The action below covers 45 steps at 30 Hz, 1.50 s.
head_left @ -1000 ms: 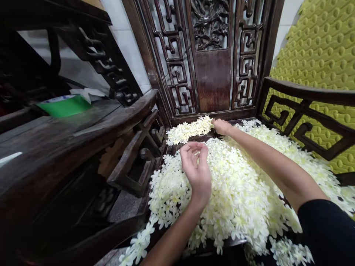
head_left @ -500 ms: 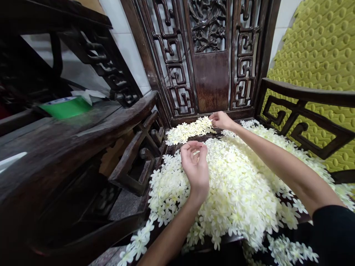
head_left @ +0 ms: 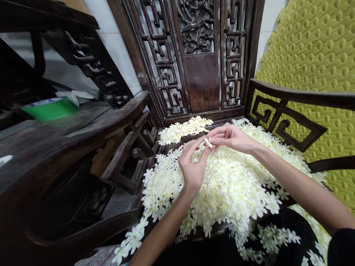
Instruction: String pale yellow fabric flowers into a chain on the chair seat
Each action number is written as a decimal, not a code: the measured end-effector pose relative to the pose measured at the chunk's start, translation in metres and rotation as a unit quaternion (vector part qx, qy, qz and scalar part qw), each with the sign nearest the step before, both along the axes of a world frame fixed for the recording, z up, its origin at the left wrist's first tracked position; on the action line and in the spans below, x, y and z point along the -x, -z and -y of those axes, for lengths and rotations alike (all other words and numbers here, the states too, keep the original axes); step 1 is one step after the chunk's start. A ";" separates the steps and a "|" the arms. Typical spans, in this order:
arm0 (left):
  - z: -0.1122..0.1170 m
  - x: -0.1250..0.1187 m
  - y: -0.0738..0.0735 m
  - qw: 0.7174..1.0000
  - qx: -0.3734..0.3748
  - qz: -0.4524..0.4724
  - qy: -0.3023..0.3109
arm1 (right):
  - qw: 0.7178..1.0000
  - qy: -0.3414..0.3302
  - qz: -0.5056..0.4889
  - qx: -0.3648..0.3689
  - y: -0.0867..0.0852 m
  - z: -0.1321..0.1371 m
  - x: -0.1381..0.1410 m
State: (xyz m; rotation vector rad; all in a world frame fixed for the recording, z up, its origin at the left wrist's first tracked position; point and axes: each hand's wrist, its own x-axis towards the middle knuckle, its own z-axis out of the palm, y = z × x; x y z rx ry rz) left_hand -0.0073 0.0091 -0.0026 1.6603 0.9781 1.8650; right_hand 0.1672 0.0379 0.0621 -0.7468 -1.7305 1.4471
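right hand [head_left: 231, 137] pulls back from the small far row of white fabric flowers [head_left: 183, 129] | now meets left hand [head_left: 193, 165] | both pinch one small white flower [head_left: 206, 143]

— What can't you make out between your hands?

— A small flower [head_left: 206, 143] sits where your left hand [head_left: 192, 164] and right hand [head_left: 231, 137] meet, but your fingertips cover most of it, so its shape is unclear.

— And the seat?

— The flower pile [head_left: 235, 184] hides nearly all of the chair [head_left: 280, 122] seat. The pile runs off the bottom edge, and your right sleeve [head_left: 342, 247] is cut by the corner.

— Anything on the left?

— The green box [head_left: 48, 109] is blurred; its label can't be read.
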 end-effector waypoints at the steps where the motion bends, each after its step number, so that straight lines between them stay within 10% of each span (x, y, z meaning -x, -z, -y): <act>1: -0.001 0.001 0.000 1.000 -0.012 -0.026 -0.003 | 1.000 0.007 0.003 -0.004 0.001 0.003 -0.002; 22: -0.010 0.006 0.007 0.960 -0.161 -0.226 0.029 | 0.994 0.033 0.063 -0.088 0.032 0.011 -0.017; 38: -0.012 0.006 0.010 0.959 -0.168 -0.229 0.017 | 0.999 0.045 0.003 -0.002 0.056 0.012 -0.019; 45: -0.009 0.008 0.007 0.948 -0.191 -0.250 0.046 | 0.997 -0.055 -0.034 0.033 0.056 0.014 -0.015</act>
